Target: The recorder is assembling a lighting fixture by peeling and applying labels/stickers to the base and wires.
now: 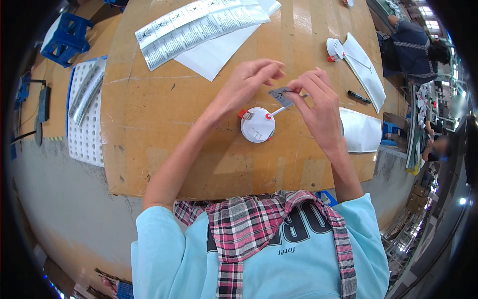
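Note:
A round white downlight (257,124) lies on the table with its back up, orange-tipped spring clips at its sides. Its white cable (282,109) runs from a red grommet up toward my right hand (314,94). That hand is closed, pinching a small silver printed label (280,95) between thumb and fingers beside the cable. Whether the label touches the cable, I cannot tell. My left hand (250,82) hovers left of the label, fingers loosely bent and apart, with nothing visible in them.
Silver label sheets (199,27) lie on white paper at the back left. To the right are another downlight (334,48), white pouches (359,130) and a black marker (358,96). A perforated white tray (85,139) adjoins the left edge. A person (411,52) sits beyond the right edge.

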